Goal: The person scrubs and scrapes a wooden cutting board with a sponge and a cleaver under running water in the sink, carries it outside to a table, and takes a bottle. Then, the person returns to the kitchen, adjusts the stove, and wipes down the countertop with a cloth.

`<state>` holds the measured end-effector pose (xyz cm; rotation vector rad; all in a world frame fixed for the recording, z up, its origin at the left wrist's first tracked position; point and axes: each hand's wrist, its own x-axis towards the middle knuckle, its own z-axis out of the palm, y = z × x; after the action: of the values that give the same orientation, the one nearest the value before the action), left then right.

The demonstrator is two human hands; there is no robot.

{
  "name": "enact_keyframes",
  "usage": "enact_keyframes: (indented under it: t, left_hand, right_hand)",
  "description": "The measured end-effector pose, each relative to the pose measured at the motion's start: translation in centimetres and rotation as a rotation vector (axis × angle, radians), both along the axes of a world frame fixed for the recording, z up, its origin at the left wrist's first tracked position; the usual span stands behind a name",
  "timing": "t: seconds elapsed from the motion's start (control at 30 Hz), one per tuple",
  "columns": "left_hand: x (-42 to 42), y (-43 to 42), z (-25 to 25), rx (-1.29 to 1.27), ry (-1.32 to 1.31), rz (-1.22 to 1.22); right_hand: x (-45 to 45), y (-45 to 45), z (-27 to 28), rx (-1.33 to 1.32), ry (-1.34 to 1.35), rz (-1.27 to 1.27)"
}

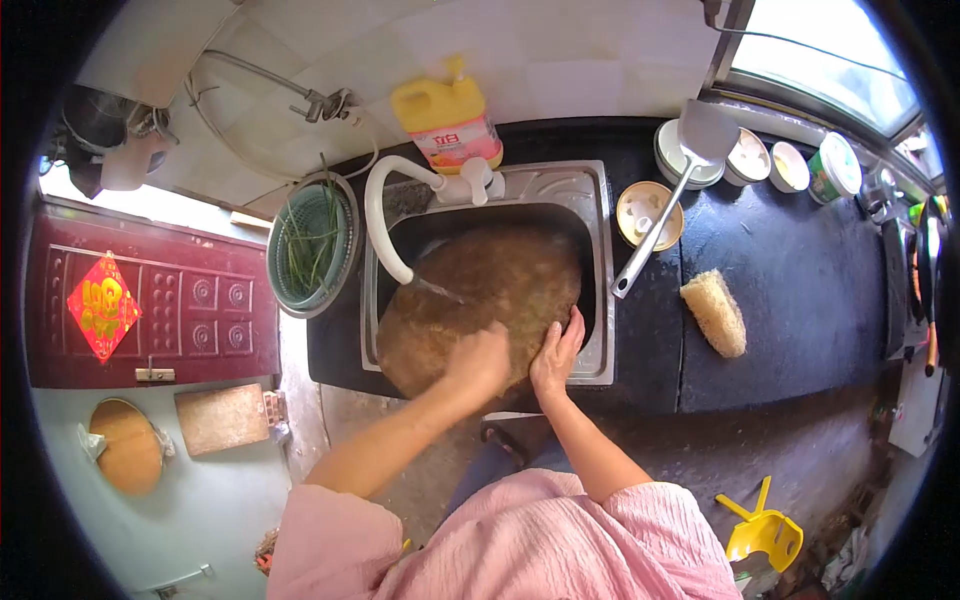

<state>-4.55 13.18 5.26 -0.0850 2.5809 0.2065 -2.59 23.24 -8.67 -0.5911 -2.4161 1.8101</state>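
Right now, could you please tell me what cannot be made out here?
Head view: whether the left hand holds anything; motion blur and its curled fingers hide it.
Head view: what the sink holds beneath the brown disc, which covers it.
Head view: part of the white dishes; the spatula blade hides it.
Head view: dark items at far right; too small, against the lens's edge.

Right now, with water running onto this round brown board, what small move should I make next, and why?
Perhaps slide your left hand forward to where the water lands: the stream from the white tap meets the round brown board just beyond that hand, while your right hand lies at its edge.
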Motion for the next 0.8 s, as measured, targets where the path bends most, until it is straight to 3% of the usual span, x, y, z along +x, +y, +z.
enact_keyframes:
  t: [0.13,0.27,0.4,0.6,0.7,0.8]
  left_hand:
    - [-1.5,0.5,1.5,0.109,-0.079,0.01]
    - [-5.2,-6.4,-3.0,-0.113,0.077,0.17]
    - [-7.8,-7.8,-6.6,-0.322,-0.005,0.204]
    - [-6.1,-1.0,-4.3,-0.004,-0.083,-0.053]
    - [-7.4,-1.9,-2.6,0.02,-0.101,0.035]
    - [-10.0,-6.7,-6.7,-0.119,0.005,0.147]
  right_hand:
    - [-0.3,0.6,0.1,-0.045,-0.035,0.004]
    - [-1.6,0.8,0.2,-0.105,-0.104,-0.047]
    - [-2.3,0.4,0.2,-0.035,-0.1,-0.076]
    - [-2.2,0.4,0.4,-0.024,-0.097,-0.068]
    - [-2.0,0.6,0.3,-0.016,-0.098,-0.051]
    - [-2.1,0.8,0.3,-0.003,-0.093,-0.049]
